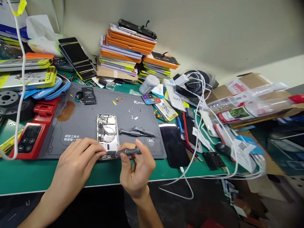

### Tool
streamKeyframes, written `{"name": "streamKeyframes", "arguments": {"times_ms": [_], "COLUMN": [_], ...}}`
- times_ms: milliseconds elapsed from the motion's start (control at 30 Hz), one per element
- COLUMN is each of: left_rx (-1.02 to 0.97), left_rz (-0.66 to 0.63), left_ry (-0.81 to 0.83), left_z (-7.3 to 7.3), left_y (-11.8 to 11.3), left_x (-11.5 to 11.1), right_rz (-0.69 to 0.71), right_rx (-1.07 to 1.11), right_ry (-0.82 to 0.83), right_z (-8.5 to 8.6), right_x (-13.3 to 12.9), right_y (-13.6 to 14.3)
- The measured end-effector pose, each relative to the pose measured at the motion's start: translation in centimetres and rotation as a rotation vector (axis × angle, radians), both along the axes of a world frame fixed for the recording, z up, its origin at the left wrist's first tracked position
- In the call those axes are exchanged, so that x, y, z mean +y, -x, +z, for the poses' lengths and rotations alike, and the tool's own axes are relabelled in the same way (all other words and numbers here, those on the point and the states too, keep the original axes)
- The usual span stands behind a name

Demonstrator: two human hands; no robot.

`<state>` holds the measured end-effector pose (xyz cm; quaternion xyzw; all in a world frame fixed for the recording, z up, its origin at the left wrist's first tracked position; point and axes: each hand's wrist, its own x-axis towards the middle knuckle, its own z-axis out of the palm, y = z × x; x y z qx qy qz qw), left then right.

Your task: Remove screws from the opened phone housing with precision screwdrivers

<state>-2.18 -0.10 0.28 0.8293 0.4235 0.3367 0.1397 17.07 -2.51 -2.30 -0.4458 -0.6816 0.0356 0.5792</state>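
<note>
An opened phone (109, 133) lies on the grey work mat (83, 126), its inner parts and a round coil showing. My right hand (136, 169) is closed around a dark screwdriver (129, 152), whose tip end points at the phone's lower right edge. At the lower left edge of the phone, my left hand (79, 158) has its thumb and fingers pinched together; whatever is between them is hidden. Two more screwdrivers (140, 132) rest on the mat right of the phone. Behind it on the mat lies a black battery (89, 95).
A red device with buttons (29, 141) stands left of the mat. Stacked orange and yellow boxes (128, 47) rise at the back. To the right lie a dark phone (175, 145), tangled white cables (201, 107) and a plastic bottle (256, 109). Small loose screws and bits dot the mat.
</note>
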Motion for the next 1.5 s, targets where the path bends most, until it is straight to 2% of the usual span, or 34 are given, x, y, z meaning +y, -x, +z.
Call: {"name": "streamKeyframes", "arguments": {"times_ms": [200,367,533,733,867,1000,1167,1233,1400,1500], "left_rx": [-0.002,0.011,-0.001,-0.015,-0.012,0.008,0.006,0.025,0.084,0.081], "left_rz": [-0.016,0.018,0.012,-0.014,-0.066,-0.064,-0.1,-0.085,-0.053,-0.061], "left_ry": [0.005,0.025,0.027,0.051,0.059,0.034,0.061,0.061,0.032,0.0], "left_z": [-0.1,-0.2,-0.1,-0.1,0.7,1.1,0.4,0.2,0.2,0.2], "left_y": [-0.1,-0.2,-0.3,-0.4,-0.5,-0.7,-1.2,-1.5,-2.1,-2.4], "left_x": [0.1,0.0,-0.1,0.1,0.3,0.6,0.8,0.8,0.5,0.6], "right_rz": [-0.006,-0.015,0.124,0.064,-0.074,-0.024,0.051,0.062,-0.073,-0.072], "right_rx": [-0.061,-0.186,-0.083,-0.077,-0.119,0.027,0.214,0.228,0.179,0.076], "right_ry": [0.015,-0.106,-0.039,-0.033,-0.054,0.07,0.118,0.107,-0.035,-0.011], "right_z": [-0.1,0.4,0.4,-0.2,-0.2,0.2,0.7,0.7,0.4,0.1], "right_x": [0.0,0.3,0.3,0.0,0.1,0.2,0.1,0.1,0.4,0.5], "right_y": [-0.1,-0.1,-0.4,-0.4,-0.5,-0.6,-0.4,-0.4,-1.4,-1.9]}}
